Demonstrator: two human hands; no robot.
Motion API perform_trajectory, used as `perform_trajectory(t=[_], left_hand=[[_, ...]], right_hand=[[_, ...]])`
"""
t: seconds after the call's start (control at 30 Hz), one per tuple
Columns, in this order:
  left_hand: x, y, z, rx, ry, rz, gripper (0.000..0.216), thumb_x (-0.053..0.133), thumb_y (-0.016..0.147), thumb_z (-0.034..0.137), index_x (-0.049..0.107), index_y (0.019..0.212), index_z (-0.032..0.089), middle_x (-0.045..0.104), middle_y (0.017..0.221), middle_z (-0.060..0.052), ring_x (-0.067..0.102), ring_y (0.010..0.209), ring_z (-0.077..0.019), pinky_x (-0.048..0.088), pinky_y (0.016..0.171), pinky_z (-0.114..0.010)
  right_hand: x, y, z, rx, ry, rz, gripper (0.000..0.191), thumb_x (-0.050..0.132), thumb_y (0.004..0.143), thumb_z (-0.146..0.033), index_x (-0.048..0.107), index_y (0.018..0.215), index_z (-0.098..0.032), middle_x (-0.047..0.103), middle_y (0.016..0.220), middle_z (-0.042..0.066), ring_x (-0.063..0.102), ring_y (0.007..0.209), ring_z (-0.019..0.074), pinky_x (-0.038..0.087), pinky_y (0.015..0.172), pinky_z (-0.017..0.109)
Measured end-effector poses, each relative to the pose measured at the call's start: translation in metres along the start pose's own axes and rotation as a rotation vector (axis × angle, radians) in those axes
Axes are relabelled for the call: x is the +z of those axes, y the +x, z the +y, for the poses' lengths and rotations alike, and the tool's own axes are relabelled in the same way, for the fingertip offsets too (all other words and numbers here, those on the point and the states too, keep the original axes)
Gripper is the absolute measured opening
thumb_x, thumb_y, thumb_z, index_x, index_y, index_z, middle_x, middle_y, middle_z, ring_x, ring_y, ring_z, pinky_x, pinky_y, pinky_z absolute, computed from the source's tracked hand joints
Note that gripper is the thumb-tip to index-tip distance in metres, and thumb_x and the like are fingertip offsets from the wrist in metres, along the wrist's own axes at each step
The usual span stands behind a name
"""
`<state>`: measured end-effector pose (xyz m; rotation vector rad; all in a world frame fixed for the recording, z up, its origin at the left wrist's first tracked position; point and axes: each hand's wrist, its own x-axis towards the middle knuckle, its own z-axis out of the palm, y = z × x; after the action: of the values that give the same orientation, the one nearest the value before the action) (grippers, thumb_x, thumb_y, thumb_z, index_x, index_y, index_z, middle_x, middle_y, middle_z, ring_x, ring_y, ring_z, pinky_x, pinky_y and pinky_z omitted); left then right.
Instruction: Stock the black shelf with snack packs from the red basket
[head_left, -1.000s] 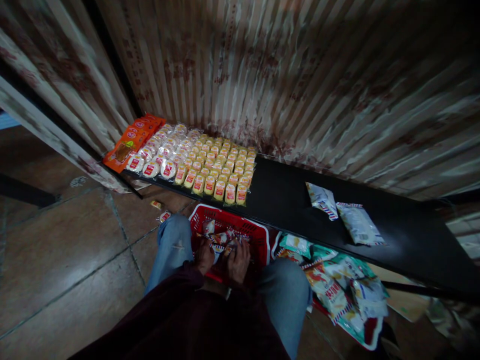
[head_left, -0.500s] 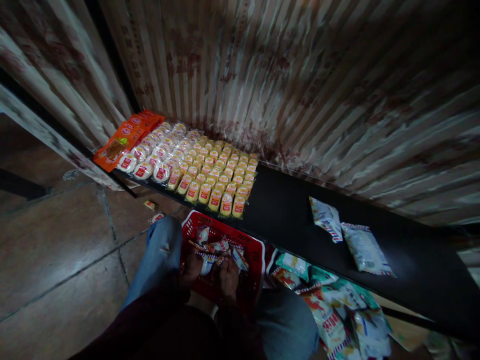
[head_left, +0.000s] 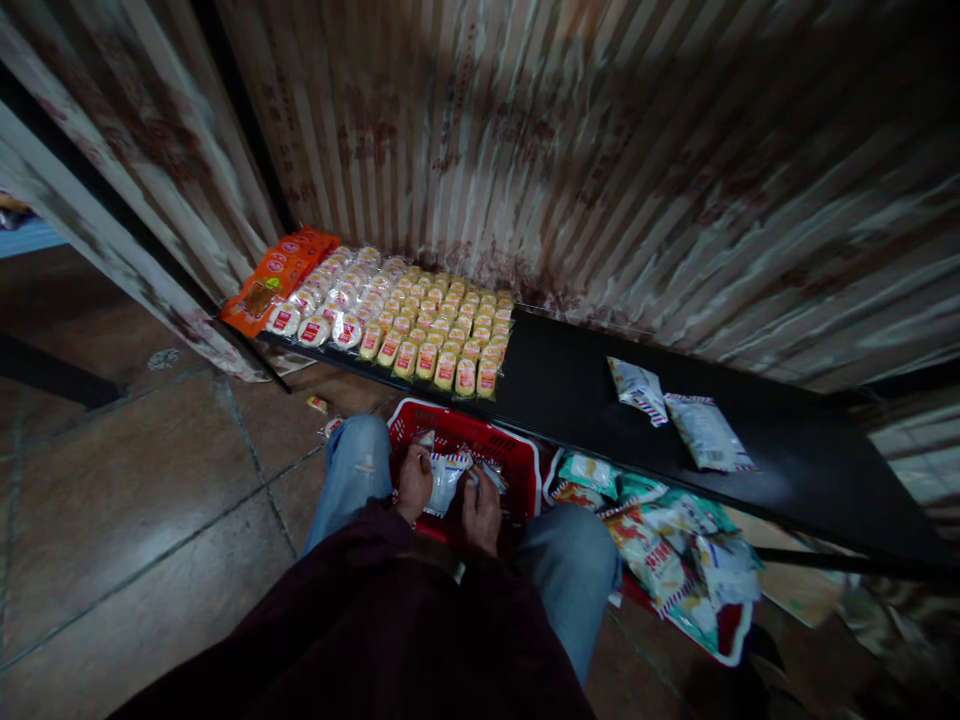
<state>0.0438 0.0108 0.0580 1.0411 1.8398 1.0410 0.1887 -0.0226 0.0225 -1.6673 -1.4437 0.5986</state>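
Both hands are down inside the red basket (head_left: 517, 462), which sits on the floor between the person's knees, just near of the low black surface (head_left: 570, 385). The left hand (head_left: 414, 484) and the right hand (head_left: 481, 510) each have their grip closed on an edge of the same white snack packet (head_left: 448, 478), holding it between them above the other packets in the basket. The packet is slick film and the light is poor, so the likeliest slip, as I judge it, is that one side slides out of the fingers when the packet is lifted and it falls back in or onto the tiled floor (head_left: 150, 470), where two small packets (head_left: 322, 415) already lie near the left knee. The far-left part of the surface carries tightly packed rows of small yellow packets (head_left: 442, 335), with round white ones (head_left: 315, 318) and orange packs (head_left: 274, 280) further left; the front row sits right at the near edge, so a sleeve or a packet dragged across it could knock some off into the basket or onto the floor. To the right, two larger white bags (head_left: 675, 410) lie loose on the surface, and a heap of green and white bags (head_left: 675, 560) lies on the floor beside the right knee, close enough that a shifting leg could crush them.
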Motion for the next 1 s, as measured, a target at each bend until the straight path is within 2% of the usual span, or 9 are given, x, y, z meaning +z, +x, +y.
perform_trajectory(t=[0.1,0.2,0.4,0.47,0.57,0.67,0.83,0.9,1.0], left_hand=[[0.001,0.008,0.012,0.025,-0.014,-0.007,0.015,0.049,0.078,0.008,0.054,0.081,0.021,0.061,0.080,-0.001,0.059,0.080,-0.0165,0.043,0.085,-0.030],[0.003,0.019,0.017,-0.071,-0.061,-0.007,0.014,0.051,0.078,0.008,0.054,0.076,0.022,0.061,0.076,0.000,0.059,0.080,-0.0163,0.043,0.086,-0.030],[0.004,0.030,0.009,-0.179,-0.150,-0.046,0.009,0.056,0.078,0.015,0.054,0.071,0.020,0.060,0.076,0.000,0.058,0.086,-0.0168,0.044,0.087,-0.030],[0.000,0.028,0.005,-0.221,-0.197,-0.102,0.004,0.059,0.078,0.022,0.057,0.076,0.019,0.062,0.079,-0.001,0.059,0.085,-0.0171,0.046,0.084,-0.030],[-0.008,0.022,-0.001,-0.321,-0.278,-0.224,0.023,0.060,0.079,0.039,0.060,0.089,0.019,0.065,0.082,-0.003,0.061,0.079,-0.0179,0.050,0.074,-0.031],[-0.015,0.017,-0.004,-0.519,-0.421,-0.400,0.042,0.058,0.078,0.054,0.060,0.098,0.018,0.066,0.092,-0.008,0.062,0.084,-0.0206,0.051,0.073,-0.033],[-0.019,0.018,0.003,-0.725,-0.610,-0.491,0.057,0.048,0.079,0.067,0.057,0.111,0.019,0.064,0.108,-0.013,0.062,0.098,-0.0260,0.052,0.079,-0.043],[-0.020,0.019,0.008,-0.699,-0.683,-0.514,0.063,0.045,0.079,0.071,0.055,0.114,0.020,0.065,0.107,-0.012,0.063,0.098,-0.0264,0.052,0.081,-0.043],[-0.022,0.018,0.015,-0.542,-0.680,-0.504,0.067,0.051,0.077,0.071,0.056,0.113,0.014,0.068,0.098,-0.012,0.066,0.092,-0.0257,0.053,0.082,-0.040]], right_hand=[[-0.002,-0.001,-0.009,0.094,0.084,-0.086,0.059,0.038,0.089,-0.056,0.065,0.119,-0.012,0.065,0.121,0.017,0.058,0.115,0.0265,0.044,0.101,0.043],[-0.005,0.001,-0.016,0.155,0.166,-0.136,0.061,0.044,0.086,-0.058,0.062,0.124,-0.014,0.065,0.124,0.016,0.060,0.115,0.0265,0.045,0.101,0.042],[0.000,0.004,-0.012,0.237,0.196,-0.189,0.067,0.057,0.076,-0.062,0.062,0.126,-0.018,0.064,0.125,0.013,0.059,0.117,0.0279,0.045,0.101,0.042],[0.005,0.002,-0.005,0.253,0.186,-0.178,0.068,0.061,0.072,-0.062,0.063,0.124,-0.017,0.065,0.124,0.013,0.059,0.117,0.0283,0.044,0.102,0.042],[0.011,0.000,0.006,0.249,0.218,-0.137,0.065,0.062,0.071,-0.059,0.063,0.123,-0.019,0.065,0.123,0.012,0.059,0.115,0.0270,0.044,0.101,0.043],[0.012,0.000,0.014,0.247,0.280,-0.113,0.060,0.059,0.075,-0.056,0.063,0.121,-0.019,0.065,0.124,0.012,0.059,0.114,0.0261,0.044,0.101,0.046],[0.006,0.000,0.009,0.062,0.217,-0.133,0.044,0.059,0.078,-0.050,0.071,0.108,-0.020,0.066,0.120,0.012,0.054,0.119,0.0273,0.040,0.104,0.051],[0.003,-0.001,0.003,-0.088,0.144,-0.189,0.037,0.056,0.082,-0.044,0.071,0.110,-0.024,0.064,0.124,0.010,0.048,0.127,0.0267,0.036,0.107,0.053],[-0.001,-0.005,-0.007,-0.288,0.016,-0.294,0.034,0.052,0.086,-0.031,0.067,0.117,-0.031,0.058,0.134,0.005,0.037,0.136,0.0255,0.034,0.109,0.054]])
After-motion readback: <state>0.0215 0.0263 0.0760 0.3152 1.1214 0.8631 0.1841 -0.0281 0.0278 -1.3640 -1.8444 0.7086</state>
